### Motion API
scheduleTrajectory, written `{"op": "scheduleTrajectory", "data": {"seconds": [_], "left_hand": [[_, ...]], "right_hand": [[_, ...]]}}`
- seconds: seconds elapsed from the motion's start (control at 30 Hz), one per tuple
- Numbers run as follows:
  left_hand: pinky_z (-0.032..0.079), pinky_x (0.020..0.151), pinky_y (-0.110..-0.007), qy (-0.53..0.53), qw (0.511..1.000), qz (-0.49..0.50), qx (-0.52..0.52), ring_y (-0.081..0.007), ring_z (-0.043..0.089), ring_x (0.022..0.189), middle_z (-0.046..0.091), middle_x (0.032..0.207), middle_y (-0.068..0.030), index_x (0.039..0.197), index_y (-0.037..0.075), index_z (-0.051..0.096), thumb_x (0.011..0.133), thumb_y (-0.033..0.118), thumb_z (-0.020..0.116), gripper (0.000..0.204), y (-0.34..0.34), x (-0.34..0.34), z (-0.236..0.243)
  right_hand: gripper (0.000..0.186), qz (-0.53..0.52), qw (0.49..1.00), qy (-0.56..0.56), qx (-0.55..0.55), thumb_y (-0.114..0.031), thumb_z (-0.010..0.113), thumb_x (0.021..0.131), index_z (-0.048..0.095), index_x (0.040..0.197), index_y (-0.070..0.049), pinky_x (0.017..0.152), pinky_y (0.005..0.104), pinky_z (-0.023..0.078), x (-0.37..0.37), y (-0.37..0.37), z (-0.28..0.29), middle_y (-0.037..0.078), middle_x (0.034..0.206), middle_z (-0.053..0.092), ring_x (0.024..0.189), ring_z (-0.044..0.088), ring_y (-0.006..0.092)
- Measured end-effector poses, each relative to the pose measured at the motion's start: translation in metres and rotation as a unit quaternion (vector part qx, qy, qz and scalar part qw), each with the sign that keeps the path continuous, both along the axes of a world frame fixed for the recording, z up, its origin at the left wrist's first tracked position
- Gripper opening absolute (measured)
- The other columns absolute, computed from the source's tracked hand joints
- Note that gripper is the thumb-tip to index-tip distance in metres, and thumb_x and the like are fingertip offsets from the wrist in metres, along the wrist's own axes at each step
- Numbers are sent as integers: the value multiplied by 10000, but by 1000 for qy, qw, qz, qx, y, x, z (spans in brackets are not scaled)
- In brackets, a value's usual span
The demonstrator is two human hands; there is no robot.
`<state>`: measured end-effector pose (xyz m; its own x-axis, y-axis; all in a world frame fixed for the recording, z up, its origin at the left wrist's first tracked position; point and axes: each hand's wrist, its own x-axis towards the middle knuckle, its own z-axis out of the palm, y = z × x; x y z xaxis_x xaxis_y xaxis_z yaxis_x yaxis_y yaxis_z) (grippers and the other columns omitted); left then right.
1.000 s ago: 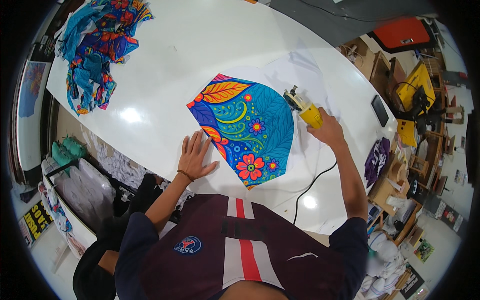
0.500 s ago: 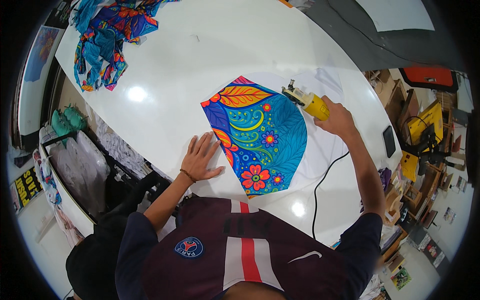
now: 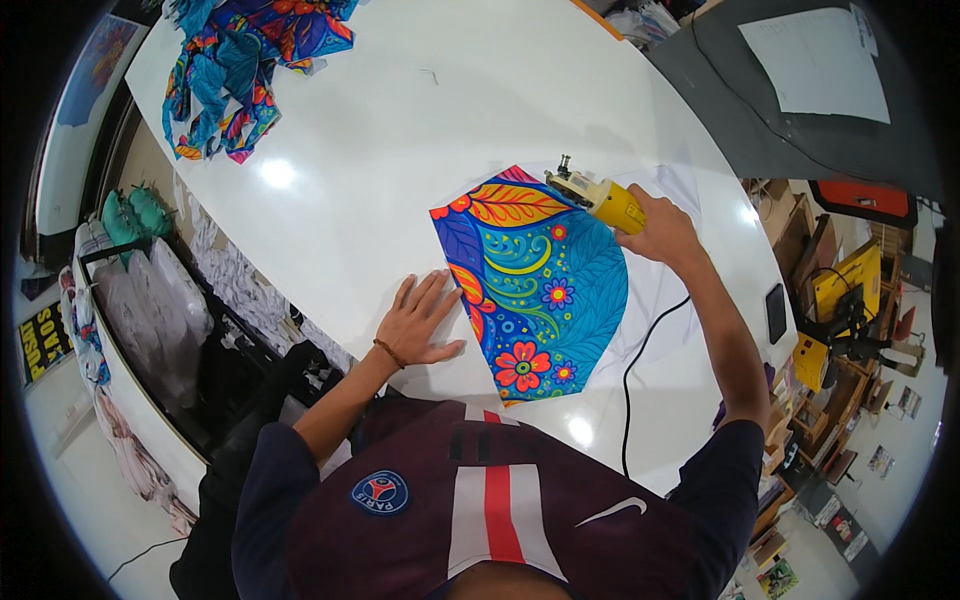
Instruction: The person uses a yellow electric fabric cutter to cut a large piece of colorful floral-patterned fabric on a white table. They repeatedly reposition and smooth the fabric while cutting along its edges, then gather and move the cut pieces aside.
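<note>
A piece of patterned fabric (image 3: 545, 300), bright with flowers and leaves on blue and teal, lies flat on the white table, over or against plain white cloth (image 3: 655, 285) on its right. My right hand (image 3: 662, 230) is wrapped round the yellow body of a corded electric fabric cutter (image 3: 617, 205). Its metal head is at the fabric's upper edge, near the top corner; the blade is not clearly visible. Palm down, my left hand (image 3: 418, 322) rests on the table with fingers spread, its fingertips at the fabric's left edge.
A black cord (image 3: 627, 400) runs from the cutter towards my body. Colourful fabric scraps (image 3: 225, 75) are heaped at the far left of the table (image 3: 390, 150). A phone (image 3: 776, 312) lies by the right edge. White paper (image 3: 815, 65) sits on a grey surface at far right.
The cutter has moved left along the fabric's upper edge, with my right hand on it. My left hand stays flat beside the fabric. The whole view has shifted slightly.
</note>
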<state>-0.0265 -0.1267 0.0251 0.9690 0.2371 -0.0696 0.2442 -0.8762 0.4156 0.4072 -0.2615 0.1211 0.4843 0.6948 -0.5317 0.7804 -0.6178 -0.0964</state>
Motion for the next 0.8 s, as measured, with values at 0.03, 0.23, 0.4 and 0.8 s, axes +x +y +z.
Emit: {"op": "scheduleTrajectory", "data": {"seconds": [0.03, 0.23, 0.4, 0.8], "left_hand": [[219, 1258, -543, 2, 1000, 1, -3, -300, 349, 1530, 372, 1653, -171, 1519, 123, 521, 883, 636, 656, 828, 0, 0, 0], [228, 1242, -590, -14, 1000, -1, -20, -354, 340, 1527, 339, 1658, -197, 1538, 118, 488, 863, 627, 688, 869, -1, -3, -4], [223, 1244, -591, -4, 1000, -3, -27, -359, 339, 1527, 343, 1658, -198, 1537, 101, 483, 864, 627, 687, 878, 0, -3, 2], [285, 1194, -578, -138, 989, 39, -25, -409, 366, 1477, 423, 1573, -237, 1508, 43, 496, 874, 476, 765, 814, -10, 18, -4]], "right_hand": [[627, 2, 1000, 3, 7, -407, 766, 755, 565, 1309, -195, 808, 485, 596, -1, 3, -2, 183, 1005, 742, 936, 740, 382], [618, 30, 999, 5, 41, -428, 759, 755, 571, 1296, -196, 816, 500, 597, -10, 36, -7, 200, 1015, 742, 960, 737, 396], [624, 13, 998, 14, 62, -444, 756, 759, 600, 1291, -157, 842, 510, 592, -24, 74, -7, 219, 1045, 746, 984, 735, 404], [476, -399, 845, 96, 343, -289, 779, 836, 656, 1213, -24, 757, 380, 572, -46, -119, -56, 131, 979, 734, 831, 712, 231]]}}
